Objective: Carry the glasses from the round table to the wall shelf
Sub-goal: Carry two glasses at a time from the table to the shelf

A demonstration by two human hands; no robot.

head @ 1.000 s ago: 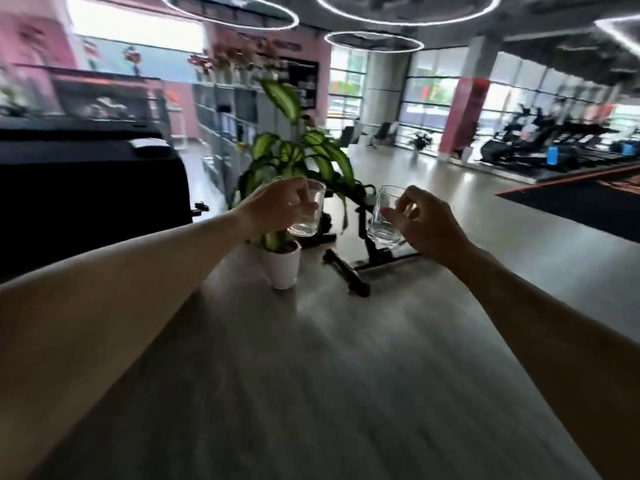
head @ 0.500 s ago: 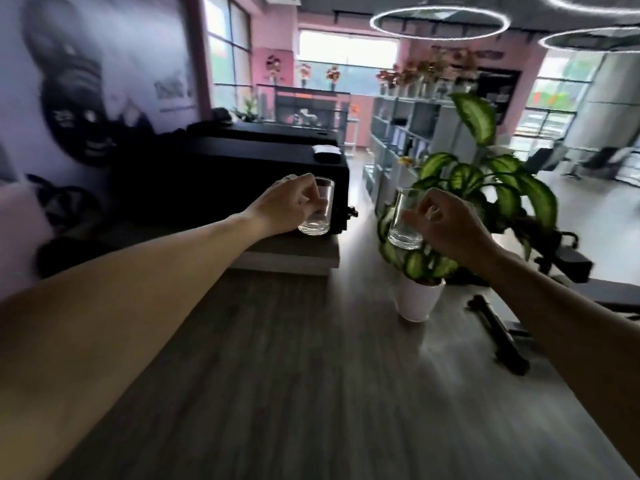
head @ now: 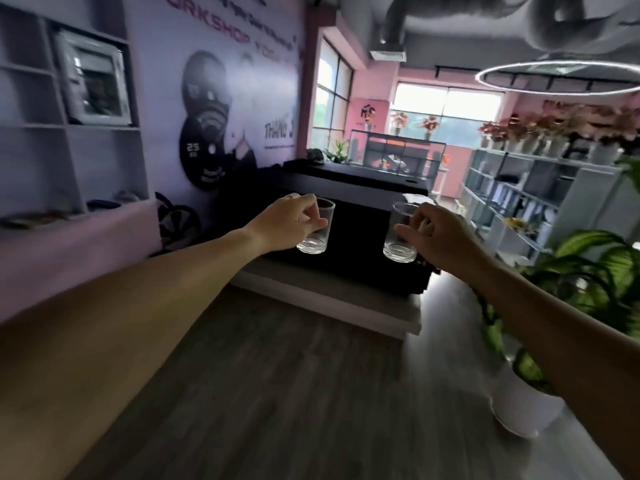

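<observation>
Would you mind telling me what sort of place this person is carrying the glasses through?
Probably a gym's lounge or reception: a weight-plate mural on the wall, a dark counter, and shelving topped with potted flowers.

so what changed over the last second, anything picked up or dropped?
Nothing picked up or dropped. The view swung left: the potted plant slid from centre to the right edge, the black counter came to centre, and a wall shelf appeared at left. Unchanged: left hand grips the left glass, right hand grips the right glass, both upright, arms outstretched.
</observation>
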